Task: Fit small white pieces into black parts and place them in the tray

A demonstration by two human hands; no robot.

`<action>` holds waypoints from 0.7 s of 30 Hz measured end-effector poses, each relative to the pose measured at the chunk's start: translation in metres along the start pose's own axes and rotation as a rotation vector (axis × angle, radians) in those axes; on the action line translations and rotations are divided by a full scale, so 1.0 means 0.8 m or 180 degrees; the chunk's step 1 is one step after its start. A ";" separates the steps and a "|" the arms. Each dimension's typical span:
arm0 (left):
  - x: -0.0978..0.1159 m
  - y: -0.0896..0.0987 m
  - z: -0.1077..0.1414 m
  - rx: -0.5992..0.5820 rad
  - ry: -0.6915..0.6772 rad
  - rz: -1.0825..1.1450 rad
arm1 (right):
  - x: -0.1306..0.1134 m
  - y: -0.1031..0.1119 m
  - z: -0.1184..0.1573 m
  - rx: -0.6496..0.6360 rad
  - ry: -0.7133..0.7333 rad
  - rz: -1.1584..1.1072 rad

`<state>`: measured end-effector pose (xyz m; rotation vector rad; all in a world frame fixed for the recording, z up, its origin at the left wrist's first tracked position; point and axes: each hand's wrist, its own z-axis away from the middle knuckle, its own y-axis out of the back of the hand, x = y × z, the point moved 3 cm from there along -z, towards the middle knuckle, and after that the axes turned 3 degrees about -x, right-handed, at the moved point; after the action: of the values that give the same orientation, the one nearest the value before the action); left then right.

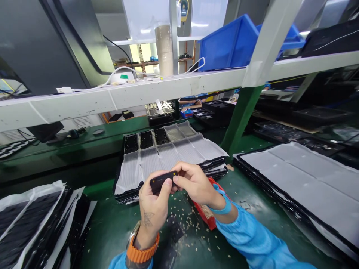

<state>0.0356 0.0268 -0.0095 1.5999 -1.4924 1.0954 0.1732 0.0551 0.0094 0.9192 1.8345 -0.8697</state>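
Note:
A small black rectangular plastic part (161, 181) with yellow marks near its ends is held up above the green bench. My left hand (154, 203) is closed round it, thumb on its near face. My right hand (193, 183) pinches its right end between thumb and fingers; whether a smaller piece sits in that pinch I cannot make out. Beneath the hands, many tiny pale pieces (193, 224) lie scattered on the bench. A red tray (211, 223) holding more of them is partly hidden by my right wrist.
Behind my hands is a stack of black trays lined with white sheets (185, 149), several black parts (146, 139) in its back row. Other stacks stand left (30, 216) and right (305, 179). A white shelf beam (157, 91) and green post (242, 116) cross ahead; a blue bin (227, 46) sits above.

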 end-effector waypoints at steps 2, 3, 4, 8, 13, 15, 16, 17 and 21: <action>-0.001 -0.003 0.001 -0.0028 0.0053 0.0097 | 0.002 -0.001 -0.001 0.0087 -0.0072 -0.0132; -0.002 -0.005 0.001 -0.0036 0.0066 0.0131 | 0.003 -0.001 -0.001 0.0123 -0.0100 -0.0160; -0.002 -0.005 0.001 -0.0037 0.0079 0.0151 | 0.004 -0.001 -0.001 0.0148 -0.0117 -0.0172; -0.003 -0.007 0.002 0.0010 0.0086 0.0128 | 0.007 -0.003 -0.001 0.0205 -0.0083 -0.0141; -0.006 -0.015 0.006 -0.0067 0.0051 0.0177 | 0.021 -0.003 -0.002 0.0433 -0.0103 -0.0180; -0.008 -0.018 0.007 -0.0078 0.0082 0.0231 | 0.028 -0.002 -0.003 0.0530 -0.0142 -0.0262; -0.009 -0.019 0.007 -0.0085 0.0109 0.0273 | 0.031 -0.002 -0.003 0.0544 -0.0158 -0.0302; -0.009 -0.019 0.006 -0.0106 0.0151 0.0331 | 0.033 -0.002 -0.004 0.0530 -0.0165 -0.0331; -0.009 -0.016 -0.001 -0.0229 0.0409 0.0621 | 0.028 0.000 -0.005 0.0288 -0.0230 -0.0289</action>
<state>0.0487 0.0322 -0.0149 1.3309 -1.6074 1.2134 0.1638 0.0634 -0.0096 0.8543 1.7982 -1.0364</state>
